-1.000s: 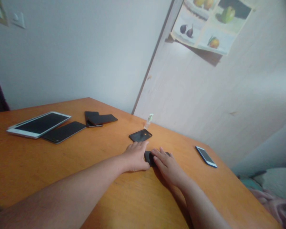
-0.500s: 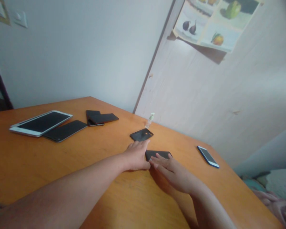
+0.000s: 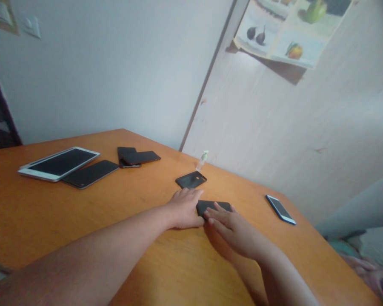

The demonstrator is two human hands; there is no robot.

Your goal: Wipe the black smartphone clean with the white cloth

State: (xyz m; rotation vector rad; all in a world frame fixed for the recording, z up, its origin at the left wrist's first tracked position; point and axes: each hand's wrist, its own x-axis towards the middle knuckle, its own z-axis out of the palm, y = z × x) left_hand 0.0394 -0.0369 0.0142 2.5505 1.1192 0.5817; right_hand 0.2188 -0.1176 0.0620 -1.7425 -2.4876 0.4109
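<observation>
A dark, flat phone lies on the wooden table in front of me. My left hand rests at its left end, thumb and forefinger spread apart, with the thumb by the near left corner. Over the near side of the phone, my right hand reaches with its fingers stretched out, palm down, hiding part of it. Whether the fingertips press on the phone I cannot tell. Just beyond my left hand sits a black phone case, its hollow side up and its camera cut-out at the right.
A small clear pump bottle stands behind the case. Left on the table are a white tablet, a dark phone and overlapping dark phones or cases. A blue-edged phone lies near the right edge.
The view has shifted slightly, so everything sits a little further right. The fingers of my right hand have moved slightly over the phone; my left hand stays in place.
</observation>
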